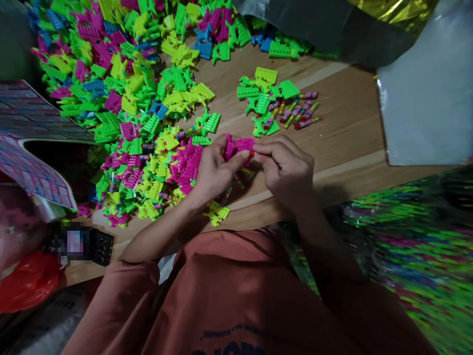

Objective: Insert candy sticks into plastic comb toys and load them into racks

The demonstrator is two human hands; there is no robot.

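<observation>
Pink plastic in my left hand (pixel 216 170), fingers closed around one piece (pixel 242 144), while my right hand (pixel 287 170) pinches what looks like a crayon (pixel 254 154) at its edge. Watching remotely, I'd call this one half done, though I can't tell how far in it sits. Just past the hands, loose crayons (pixel 301 113) lie beside some green pieces (pixel 263 102) on the tabletop (pixel 347 108). Off left there's a huge heap (pixel 114 101), so plenty left imo; can't pick out a finished pile.
</observation>
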